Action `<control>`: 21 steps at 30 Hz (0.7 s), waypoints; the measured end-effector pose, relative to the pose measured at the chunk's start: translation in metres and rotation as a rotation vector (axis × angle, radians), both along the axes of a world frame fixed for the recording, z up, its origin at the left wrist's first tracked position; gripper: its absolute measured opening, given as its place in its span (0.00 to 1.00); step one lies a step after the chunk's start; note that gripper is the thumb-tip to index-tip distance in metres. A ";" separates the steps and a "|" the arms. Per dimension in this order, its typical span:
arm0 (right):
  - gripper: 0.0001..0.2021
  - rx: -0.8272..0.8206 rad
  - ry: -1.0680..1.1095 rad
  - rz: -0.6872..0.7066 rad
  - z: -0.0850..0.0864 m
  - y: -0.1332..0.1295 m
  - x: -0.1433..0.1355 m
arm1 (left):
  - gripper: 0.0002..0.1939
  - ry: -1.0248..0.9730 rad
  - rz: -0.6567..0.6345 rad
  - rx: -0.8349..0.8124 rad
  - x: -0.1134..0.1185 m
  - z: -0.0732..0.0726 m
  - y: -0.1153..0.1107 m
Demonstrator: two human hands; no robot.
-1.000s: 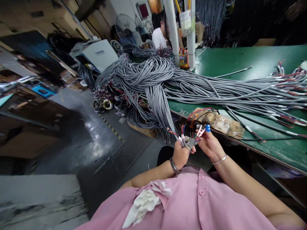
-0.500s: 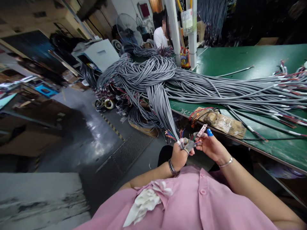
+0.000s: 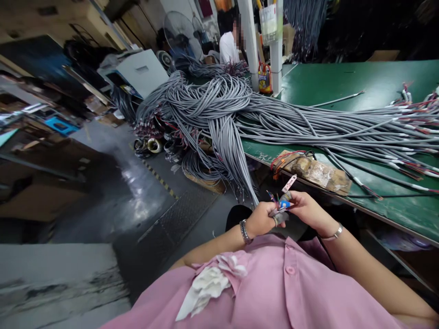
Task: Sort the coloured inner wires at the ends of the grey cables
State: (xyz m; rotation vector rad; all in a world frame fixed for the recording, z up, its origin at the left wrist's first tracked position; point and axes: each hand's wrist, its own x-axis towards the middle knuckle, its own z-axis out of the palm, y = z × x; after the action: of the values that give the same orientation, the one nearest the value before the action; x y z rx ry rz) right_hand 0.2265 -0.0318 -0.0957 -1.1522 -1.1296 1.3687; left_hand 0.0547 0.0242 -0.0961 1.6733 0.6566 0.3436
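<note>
My left hand (image 3: 262,220) is closed around the end of a grey cable bundle (image 3: 236,153), with grey coverings on its thumb and finger. Thin coloured wires (image 3: 273,197) stick out of the cable end between my hands. My right hand (image 3: 302,208) touches these wires, its fingertips pinched together beside my left fingers. A blue covering wraps one right fingertip. A small pink tool (image 3: 289,183) with a hole at its end juts up from my right fingers; its lower part is hidden.
Long grey cables lie across the green table (image 3: 343,77). A taped wooden block (image 3: 315,171) with wires sits at the near edge. Behind are a white post (image 3: 248,41), a fan (image 3: 181,34) and a seated person (image 3: 229,47). Cable coils lie below on the left.
My right hand has moved left and down, and its blue-covered finger now meets the wires by my left hand. The coloured wires are gathered closer between both hands.
</note>
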 end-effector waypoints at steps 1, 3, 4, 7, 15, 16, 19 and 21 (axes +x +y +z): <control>0.08 0.015 -0.020 -0.001 0.000 0.000 -0.002 | 0.15 0.026 -0.027 -0.008 0.000 0.002 0.001; 0.09 0.033 -0.021 -0.015 -0.002 -0.002 -0.003 | 0.17 0.037 -0.015 -0.040 0.001 0.007 0.003; 0.09 0.037 -0.009 -0.028 -0.003 -0.003 -0.003 | 0.17 0.024 0.012 -0.060 0.001 0.009 0.003; 0.11 0.028 0.025 -0.092 -0.005 -0.006 0.000 | 0.20 -0.047 0.123 -0.136 0.003 0.011 0.003; 0.08 0.047 0.145 -0.255 -0.006 -0.013 -0.018 | 0.22 -0.165 0.228 -0.214 0.006 0.002 0.005; 0.08 0.052 0.161 -0.265 -0.005 -0.012 -0.020 | 0.22 -0.158 0.202 -0.213 0.005 0.003 0.005; 0.09 0.026 0.211 -0.255 -0.004 -0.011 -0.025 | 0.21 -0.124 0.091 -0.167 0.001 0.006 0.007; 0.10 0.000 0.232 -0.224 -0.003 -0.010 -0.026 | 0.20 -0.112 0.025 -0.104 -0.002 0.006 0.007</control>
State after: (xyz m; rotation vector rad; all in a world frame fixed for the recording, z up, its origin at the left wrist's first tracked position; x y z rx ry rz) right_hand 0.2002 -0.0416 -0.0989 -1.0547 -0.8100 1.2893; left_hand 0.0532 0.0312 -0.0900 1.5362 0.6027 0.4109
